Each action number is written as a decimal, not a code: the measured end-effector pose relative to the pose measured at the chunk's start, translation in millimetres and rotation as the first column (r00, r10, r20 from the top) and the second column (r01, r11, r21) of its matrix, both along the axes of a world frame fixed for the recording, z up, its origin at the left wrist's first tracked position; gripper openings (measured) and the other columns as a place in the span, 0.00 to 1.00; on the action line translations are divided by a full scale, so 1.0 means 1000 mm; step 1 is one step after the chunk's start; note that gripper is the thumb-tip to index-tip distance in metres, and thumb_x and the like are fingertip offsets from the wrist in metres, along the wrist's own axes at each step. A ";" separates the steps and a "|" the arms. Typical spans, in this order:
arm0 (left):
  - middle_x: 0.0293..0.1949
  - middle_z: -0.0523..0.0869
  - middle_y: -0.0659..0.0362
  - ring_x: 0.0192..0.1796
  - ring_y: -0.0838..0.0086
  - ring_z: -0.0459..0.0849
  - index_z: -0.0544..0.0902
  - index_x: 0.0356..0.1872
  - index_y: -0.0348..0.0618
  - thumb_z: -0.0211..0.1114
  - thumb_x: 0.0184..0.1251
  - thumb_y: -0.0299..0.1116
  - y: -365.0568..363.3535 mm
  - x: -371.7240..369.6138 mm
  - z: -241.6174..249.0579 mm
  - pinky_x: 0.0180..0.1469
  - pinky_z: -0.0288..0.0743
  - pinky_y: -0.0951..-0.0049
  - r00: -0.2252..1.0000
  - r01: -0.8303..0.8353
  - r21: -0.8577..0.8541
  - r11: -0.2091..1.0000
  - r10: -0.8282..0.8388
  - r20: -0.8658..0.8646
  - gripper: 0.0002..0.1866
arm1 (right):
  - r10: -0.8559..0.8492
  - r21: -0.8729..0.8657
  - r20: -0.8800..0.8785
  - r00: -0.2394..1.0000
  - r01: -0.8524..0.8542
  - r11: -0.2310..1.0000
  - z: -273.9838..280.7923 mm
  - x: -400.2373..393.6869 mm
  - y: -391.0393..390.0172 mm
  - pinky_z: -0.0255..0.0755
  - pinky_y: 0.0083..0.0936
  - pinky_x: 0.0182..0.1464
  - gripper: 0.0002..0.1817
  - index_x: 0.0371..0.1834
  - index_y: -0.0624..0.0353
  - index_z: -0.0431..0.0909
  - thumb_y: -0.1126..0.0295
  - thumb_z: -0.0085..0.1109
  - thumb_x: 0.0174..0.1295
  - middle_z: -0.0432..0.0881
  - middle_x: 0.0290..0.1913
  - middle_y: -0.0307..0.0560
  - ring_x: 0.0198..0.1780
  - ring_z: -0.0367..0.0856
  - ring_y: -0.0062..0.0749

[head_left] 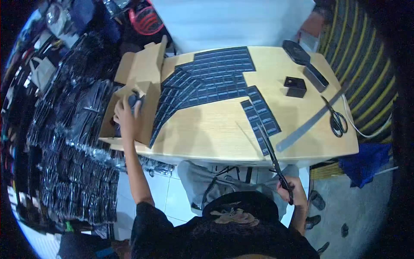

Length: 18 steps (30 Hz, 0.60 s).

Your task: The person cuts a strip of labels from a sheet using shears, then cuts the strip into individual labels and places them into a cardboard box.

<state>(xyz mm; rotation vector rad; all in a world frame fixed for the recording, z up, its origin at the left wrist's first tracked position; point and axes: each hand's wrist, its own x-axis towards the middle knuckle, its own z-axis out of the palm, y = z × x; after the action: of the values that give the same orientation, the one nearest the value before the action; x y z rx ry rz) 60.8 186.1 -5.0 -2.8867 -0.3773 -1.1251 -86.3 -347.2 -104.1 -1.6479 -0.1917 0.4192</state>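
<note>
My left hand (125,115) reaches into an open cardboard box (148,108) at the table's left end. Its fingers are apart, close to a small dark thing (135,98) inside; whether they touch it I cannot make out. My right hand (292,190) is closed round the black handles of long scissors (275,160) in front of the table edge. The blades point up and away over strips of dark labels (254,118) printed in rows. Further sheets of the same dark labels (215,73) overlap across the table's middle and back.
On the table's right lie a steel ruler (308,124), a second pair of scissors (337,121), a small black box (295,86) and a black paddle-shaped object (305,64). Plastic-wrapped dark bundles (73,172) are stacked at the left. A striped corrugated surface (360,60) stands at the right.
</note>
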 end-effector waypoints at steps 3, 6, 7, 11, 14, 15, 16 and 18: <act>0.60 0.67 0.47 0.64 0.53 0.63 0.66 0.62 0.46 0.62 0.60 0.45 -0.102 -0.007 -0.003 0.61 0.53 0.48 0.897 0.414 -0.119 0.903 -0.426 -0.114 0.30 | -0.122 0.065 -0.037 0.992 0.124 0.990 0.013 0.000 0.011 0.59 0.16 0.22 0.10 0.25 0.61 0.75 0.68 0.68 0.50 0.71 0.17 0.31 0.20 0.68 0.13; 0.61 0.66 0.42 0.66 0.51 0.61 0.66 0.61 0.40 0.62 0.60 0.44 -0.196 -0.010 -0.041 0.65 0.53 0.56 0.700 0.648 -0.255 0.718 -0.693 -0.172 0.30 | -0.198 0.028 -0.087 0.976 0.201 0.979 0.016 0.001 0.014 0.59 0.14 0.22 0.10 0.25 0.60 0.75 0.69 0.67 0.51 0.71 0.18 0.32 0.20 0.68 0.12; 0.62 0.65 0.42 0.67 0.51 0.60 0.65 0.61 0.37 0.62 0.60 0.45 -0.218 -0.003 -0.052 0.66 0.52 0.56 0.637 0.680 -0.332 0.654 -0.751 -0.175 0.32 | -0.269 -0.006 -0.087 0.959 0.270 0.963 0.019 -0.001 0.018 0.59 0.12 0.22 0.09 0.25 0.59 0.75 0.69 0.67 0.51 0.72 0.19 0.32 0.20 0.67 0.12; 0.64 0.63 0.41 0.69 0.52 0.57 0.62 0.62 0.30 0.61 0.60 0.46 -0.279 0.020 -0.079 0.67 0.50 0.56 0.548 0.699 -0.462 0.546 -0.824 -0.144 0.36 | -0.288 0.025 0.064 0.955 0.287 0.958 0.019 -0.004 0.021 0.59 0.14 0.22 0.08 0.26 0.60 0.76 0.70 0.65 0.52 0.72 0.20 0.32 0.20 0.67 0.12; 0.66 0.61 0.43 0.70 0.54 0.55 0.61 0.64 0.32 0.57 0.63 0.48 -0.292 0.027 -0.096 0.68 0.45 0.50 0.630 0.582 -0.379 0.719 -0.694 -0.349 0.36 | -0.291 0.043 0.066 0.954 0.289 0.956 0.012 -0.010 0.020 0.61 0.14 0.26 0.07 0.27 0.62 0.77 0.71 0.65 0.52 0.74 0.22 0.33 0.24 0.69 0.13; 0.66 0.61 0.43 0.70 0.54 0.55 0.61 0.64 0.32 0.57 0.63 0.48 -0.291 0.027 -0.102 0.68 0.45 0.50 0.628 0.583 -0.381 0.717 -0.696 -0.348 0.36 | -0.293 0.041 0.066 0.954 0.291 0.956 0.013 -0.011 0.020 0.61 0.14 0.26 0.07 0.27 0.62 0.77 0.71 0.65 0.52 0.74 0.22 0.33 0.24 0.69 0.13; 0.66 0.62 0.45 0.70 0.55 0.55 0.62 0.64 0.32 0.55 0.65 0.48 -0.288 0.025 -0.107 0.68 0.46 0.50 0.638 0.609 -0.345 0.715 -0.699 -0.324 0.34 | -0.300 0.058 0.066 0.952 0.297 0.953 0.016 -0.012 0.022 0.62 0.14 0.26 0.07 0.28 0.62 0.77 0.71 0.65 0.52 0.75 0.23 0.33 0.24 0.69 0.13; 0.66 0.64 0.50 0.70 0.58 0.56 0.64 0.63 0.36 0.52 0.67 0.46 -0.281 0.019 -0.111 0.68 0.46 0.50 0.642 0.623 -0.303 0.721 -0.693 -0.329 0.30 | -0.311 0.078 0.061 0.948 0.306 0.949 0.015 -0.012 0.024 0.62 0.14 0.27 0.07 0.29 0.62 0.77 0.72 0.65 0.52 0.75 0.23 0.33 0.24 0.69 0.13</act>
<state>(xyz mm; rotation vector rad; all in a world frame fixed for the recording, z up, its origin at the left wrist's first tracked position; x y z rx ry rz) 80.1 -95.1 -115.6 -3.3852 0.7112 -0.4263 -98.1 -322.9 -88.7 -1.5945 0.0007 0.1128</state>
